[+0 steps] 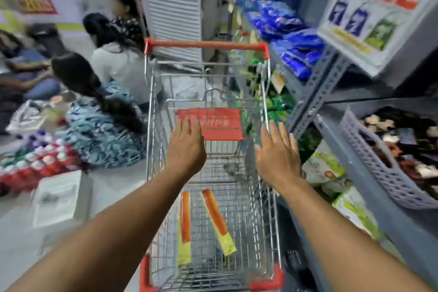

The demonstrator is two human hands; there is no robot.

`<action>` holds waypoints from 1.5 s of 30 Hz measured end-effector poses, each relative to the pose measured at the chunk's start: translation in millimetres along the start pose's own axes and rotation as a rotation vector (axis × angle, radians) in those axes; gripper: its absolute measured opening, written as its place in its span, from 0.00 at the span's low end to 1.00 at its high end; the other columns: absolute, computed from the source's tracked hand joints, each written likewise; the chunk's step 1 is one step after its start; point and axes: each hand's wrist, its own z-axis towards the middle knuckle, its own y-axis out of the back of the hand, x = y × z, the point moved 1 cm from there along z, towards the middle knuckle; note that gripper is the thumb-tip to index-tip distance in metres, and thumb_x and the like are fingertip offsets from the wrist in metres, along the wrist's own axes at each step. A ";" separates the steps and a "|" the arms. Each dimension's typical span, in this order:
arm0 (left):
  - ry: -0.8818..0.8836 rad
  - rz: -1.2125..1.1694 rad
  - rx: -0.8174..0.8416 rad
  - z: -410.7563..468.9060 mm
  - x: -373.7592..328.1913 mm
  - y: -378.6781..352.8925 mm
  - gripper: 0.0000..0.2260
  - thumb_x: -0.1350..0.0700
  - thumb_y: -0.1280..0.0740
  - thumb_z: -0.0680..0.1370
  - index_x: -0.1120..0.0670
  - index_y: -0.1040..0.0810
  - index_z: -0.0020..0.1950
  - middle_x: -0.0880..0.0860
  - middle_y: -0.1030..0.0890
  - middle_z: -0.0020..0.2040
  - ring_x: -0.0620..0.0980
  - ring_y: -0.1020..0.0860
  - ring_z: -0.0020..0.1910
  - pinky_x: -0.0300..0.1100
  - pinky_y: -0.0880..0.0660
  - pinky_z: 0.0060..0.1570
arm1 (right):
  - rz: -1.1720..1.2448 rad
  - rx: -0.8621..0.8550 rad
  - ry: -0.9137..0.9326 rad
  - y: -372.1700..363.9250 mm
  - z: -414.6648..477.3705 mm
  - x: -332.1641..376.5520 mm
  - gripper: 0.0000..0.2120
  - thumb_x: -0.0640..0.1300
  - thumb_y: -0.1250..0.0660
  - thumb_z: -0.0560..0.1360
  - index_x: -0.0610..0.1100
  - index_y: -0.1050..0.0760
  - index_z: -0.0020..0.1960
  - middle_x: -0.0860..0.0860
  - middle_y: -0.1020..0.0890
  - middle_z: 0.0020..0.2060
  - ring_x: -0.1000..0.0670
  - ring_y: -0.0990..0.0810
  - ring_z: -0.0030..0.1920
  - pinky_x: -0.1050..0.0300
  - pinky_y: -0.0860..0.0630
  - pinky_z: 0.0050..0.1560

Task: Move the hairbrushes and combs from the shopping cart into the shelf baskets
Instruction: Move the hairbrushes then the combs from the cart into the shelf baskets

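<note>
We hold both hands out over the wire shopping cart (265, 197), empty. Our left hand (186, 147) is flat with its fingers pressed together above the red seat flap (213, 123); our right hand (278, 153) has its fingers spread near the cart's right rim. Two packaged items, probably combs (214, 214), orange with yellow card ends, lie on the cart floor close to us, just beside each other. A grey lattice shelf basket (372, 161) sits on the shelf (388, 223) to our right, already holding dark goods.
</note>
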 end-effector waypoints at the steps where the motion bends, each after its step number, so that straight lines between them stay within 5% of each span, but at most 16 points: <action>1: 0.019 0.012 0.026 -1.2 9.1 -10.6 0.25 0.59 0.44 0.77 0.60 0.44 0.75 0.63 0.38 0.74 0.64 0.41 0.73 0.56 0.40 0.71 | 0.004 0.030 0.015 -13.9 3.4 4.2 0.26 0.49 0.46 0.79 0.44 0.47 0.74 0.45 0.48 0.76 0.45 0.55 0.75 0.45 0.56 0.72; 9: 0.243 -0.133 0.270 -21.1 56.7 -116.7 0.23 0.58 0.41 0.80 0.56 0.39 0.75 0.65 0.35 0.72 0.64 0.34 0.68 0.56 0.30 0.63 | 0.095 0.282 -0.016 -125.8 9.5 24.5 0.25 0.44 0.38 0.75 0.44 0.38 0.71 0.45 0.36 0.72 0.43 0.42 0.72 0.44 0.42 0.70; 14: 0.520 -0.263 0.466 -48.7 71.0 -181.7 0.21 0.62 0.39 0.78 0.57 0.35 0.72 0.64 0.29 0.68 0.63 0.29 0.65 0.52 0.28 0.57 | 0.176 0.506 -0.128 -196.9 -5.9 31.3 0.22 0.41 0.36 0.74 0.43 0.34 0.68 0.44 0.29 0.65 0.41 0.28 0.61 0.46 0.27 0.56; 18: 0.655 -0.292 0.557 -76.2 84.8 -221.5 0.19 0.65 0.41 0.76 0.59 0.29 0.67 0.64 0.21 0.53 0.62 0.23 0.50 0.49 0.28 0.43 | 0.291 0.675 -0.281 -251.0 -28.7 27.0 0.19 0.44 0.39 0.76 0.45 0.32 0.67 0.42 0.26 0.63 0.40 0.26 0.59 0.47 0.27 0.54; 23: 0.794 -0.222 0.616 -97.1 94.6 -255.6 0.14 0.62 0.44 0.79 0.58 0.26 0.61 0.64 0.21 0.54 0.62 0.22 0.50 0.54 0.24 0.46 | 0.278 0.836 -0.378 -299.8 -47.2 24.7 0.13 0.45 0.41 0.76 0.46 0.27 0.59 0.42 0.22 0.58 0.40 0.22 0.48 0.52 0.24 0.42; 26: 0.860 -0.204 0.611 -102.5 97.0 -264.8 0.11 0.55 0.45 0.81 0.56 0.25 0.55 0.59 0.22 0.47 0.55 0.23 0.42 0.49 0.26 0.38 | 0.270 0.867 -0.392 -317.6 -55.1 24.5 0.11 0.46 0.39 0.75 0.45 0.28 0.56 0.41 0.25 0.61 0.40 0.22 0.50 0.54 0.29 0.39; 31: 0.916 -0.104 0.593 -102.2 100.8 -271.6 0.11 0.56 0.39 0.79 0.59 0.28 0.59 0.59 0.27 0.54 0.57 0.25 0.49 0.48 0.28 0.46 | 0.269 0.826 -0.409 -331.0 -58.0 23.2 0.10 0.46 0.37 0.75 0.44 0.27 0.55 0.40 0.22 0.55 0.39 0.21 0.46 0.49 0.22 0.42; 39: 0.958 -0.140 0.524 -100.0 102.3 -276.7 0.07 0.60 0.35 0.76 0.61 0.25 0.53 0.61 0.25 0.52 0.57 0.26 0.45 0.48 0.28 0.48 | 0.321 0.724 -0.460 -338.7 -63.0 24.6 0.13 0.44 0.32 0.73 0.43 0.27 0.56 0.43 0.23 0.51 0.39 0.22 0.46 0.47 0.23 0.43; 45: 1.014 -0.283 0.550 -102.7 107.8 -278.6 0.10 0.57 0.31 0.74 0.60 0.24 0.52 0.60 0.19 0.50 0.59 0.21 0.47 0.52 0.22 0.48 | 0.390 0.743 -0.592 -343.7 -60.7 30.2 0.08 0.45 0.32 0.73 0.45 0.26 0.50 0.47 0.25 0.44 0.44 0.25 0.38 0.56 0.30 0.35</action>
